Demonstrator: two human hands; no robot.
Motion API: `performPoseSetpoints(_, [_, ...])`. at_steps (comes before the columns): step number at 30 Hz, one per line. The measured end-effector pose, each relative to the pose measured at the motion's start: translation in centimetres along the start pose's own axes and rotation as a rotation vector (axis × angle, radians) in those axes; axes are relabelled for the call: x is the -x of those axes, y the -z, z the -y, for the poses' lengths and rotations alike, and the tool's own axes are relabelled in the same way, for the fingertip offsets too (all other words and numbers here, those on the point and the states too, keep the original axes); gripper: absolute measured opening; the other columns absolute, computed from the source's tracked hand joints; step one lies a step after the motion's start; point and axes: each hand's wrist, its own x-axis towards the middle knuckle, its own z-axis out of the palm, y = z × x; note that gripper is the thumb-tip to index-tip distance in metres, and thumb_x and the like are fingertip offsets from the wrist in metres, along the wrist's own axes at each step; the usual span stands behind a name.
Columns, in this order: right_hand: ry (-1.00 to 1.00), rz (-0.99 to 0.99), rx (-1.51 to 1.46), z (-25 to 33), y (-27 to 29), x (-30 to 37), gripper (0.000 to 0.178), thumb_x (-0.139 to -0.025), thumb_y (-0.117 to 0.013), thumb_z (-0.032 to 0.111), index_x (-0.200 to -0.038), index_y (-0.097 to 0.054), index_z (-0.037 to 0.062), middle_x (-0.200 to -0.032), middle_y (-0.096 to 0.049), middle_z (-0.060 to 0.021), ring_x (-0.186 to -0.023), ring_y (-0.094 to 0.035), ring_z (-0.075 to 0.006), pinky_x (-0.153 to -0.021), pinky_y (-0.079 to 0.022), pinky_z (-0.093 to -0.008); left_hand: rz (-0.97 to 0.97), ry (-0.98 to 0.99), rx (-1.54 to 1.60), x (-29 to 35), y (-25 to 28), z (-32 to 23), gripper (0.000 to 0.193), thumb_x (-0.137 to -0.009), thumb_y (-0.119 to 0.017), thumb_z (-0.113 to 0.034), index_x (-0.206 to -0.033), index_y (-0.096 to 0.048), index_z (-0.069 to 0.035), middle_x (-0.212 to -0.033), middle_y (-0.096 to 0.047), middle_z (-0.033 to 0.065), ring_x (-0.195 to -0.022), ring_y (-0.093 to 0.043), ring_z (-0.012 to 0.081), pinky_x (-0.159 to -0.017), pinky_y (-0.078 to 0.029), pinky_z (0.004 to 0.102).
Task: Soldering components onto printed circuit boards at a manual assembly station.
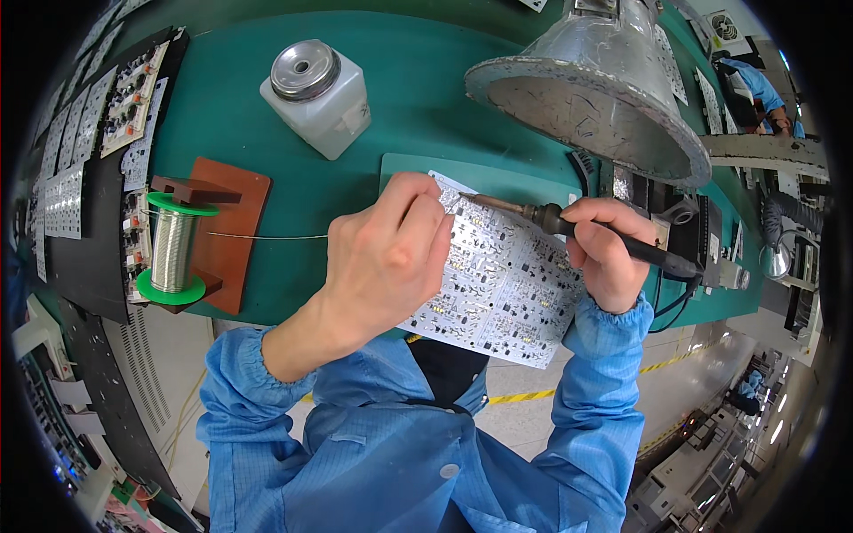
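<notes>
My right hand (609, 252) grips a soldering iron (626, 242) by its black handle. The iron's metal tip meets a white circuit board (506, 275) near its upper left corner. Bent over the board's left side, my left hand (387, 244) is closed on solder wire (267, 237); its fingers hide the wire's end. That wire runs left to a spool (173, 249) with green flanges on a brown stand (240, 235). Many small components cover the board, which lies partly on a light green mat (409, 165) and juts past the table's near edge.
A white square bottle (320, 111) with a metal lid stands at the back. A large metal hood (595, 89) hangs at the back right. Circuit boards sit in a dark rack (98, 258) at the far left. The iron's cable (680, 302) loops at the right.
</notes>
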Motion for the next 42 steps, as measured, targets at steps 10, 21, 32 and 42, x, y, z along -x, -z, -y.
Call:
performPoseSetpoints(10, [-0.020, -0.005, -0.032, 0.0, -0.3, -0.1, 0.023, -0.073, -0.056, 0.011, -0.085, -0.066, -0.0058, -0.074, -0.062, -0.0107, -0.047, -0.048, -0.0116, -0.043, -0.036, -0.0237, 0.011, -0.005, 0.011, -0.1, -0.1, 0.4, 0.009, -0.074, -0.068, 0.002, -0.080, -0.061, -0.002, -0.091, -0.057, 0.0070, -0.056, -0.060, 0.0231, -0.046, -0.046, 0.0329])
performPoseSetpoints(21, [0.029, -0.008, -0.051, -0.3, 0.1, 0.0, 0.020, -0.073, -0.055, 0.007, -0.084, -0.067, -0.0055, -0.065, -0.057, -0.0060, -0.046, -0.046, -0.0095, -0.042, -0.033, -0.0235, 0.046, -0.006, 0.075, -0.2, -0.1, 0.1, 0.013, -0.076, -0.064, 0.008, -0.088, -0.065, 0.002, -0.096, -0.060, 0.0120, -0.063, -0.059, 0.0192, -0.054, -0.047, 0.0275])
performPoseSetpoints(32, [0.010, 0.006, -0.069, -0.5, 0.5, 0.0, 0.019, -0.073, -0.055, 0.006, -0.083, -0.067, -0.0054, -0.061, -0.056, -0.0046, -0.047, -0.046, -0.0087, -0.042, -0.033, -0.0237, 0.062, 0.036, 0.008, -0.7, 0.1, -0.5, 0.014, -0.072, -0.069, 0.003, -0.085, -0.067, -0.004, -0.093, -0.059, 0.0087, -0.056, -0.057, 0.0202, -0.047, -0.045, 0.0304])
performPoseSetpoints(42, [0.081, -0.013, -0.092, -0.8, 0.4, 0.0, 0.018, -0.073, -0.055, 0.006, -0.082, -0.067, -0.0046, -0.059, -0.055, -0.0035, -0.046, -0.044, -0.0077, -0.042, -0.032, -0.0233, 0.064, 0.036, 0.026, -0.7, -0.3, -0.4, 0.016, -0.073, -0.068, 0.003, -0.087, -0.068, -0.004, -0.089, -0.058, 0.0074, -0.053, -0.054, 0.0186, -0.046, -0.043, 0.0301])
